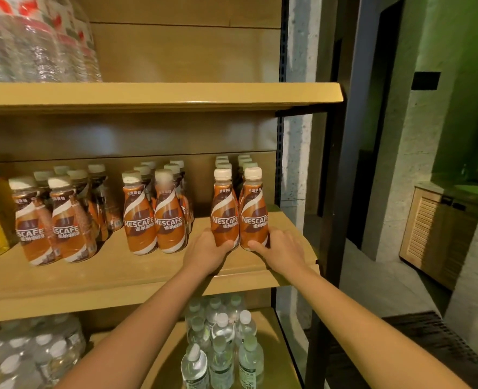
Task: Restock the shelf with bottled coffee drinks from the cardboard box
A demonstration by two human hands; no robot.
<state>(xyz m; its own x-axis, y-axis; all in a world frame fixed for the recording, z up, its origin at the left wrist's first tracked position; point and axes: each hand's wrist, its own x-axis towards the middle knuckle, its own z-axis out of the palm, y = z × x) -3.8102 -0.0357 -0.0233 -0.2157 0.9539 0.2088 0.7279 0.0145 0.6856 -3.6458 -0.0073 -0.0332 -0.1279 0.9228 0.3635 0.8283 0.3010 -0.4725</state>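
Both hands are curled round the lower bodies of two coffee bottles. The left hand (205, 252) grips the left bottle (224, 211) and the right hand (282, 249) grips the right bottle (255, 211). The pair stands upright and touching at the right end of the middle shelf (120, 276), just in front of two back rows (233, 164) of the same drink. Fingers hide the bases, so the bottles are probably set down, though I cannot be sure. The step looks like placement. Next comes letting go without tipping either bottle, then fetching more from the cardboard box, which is out of view.
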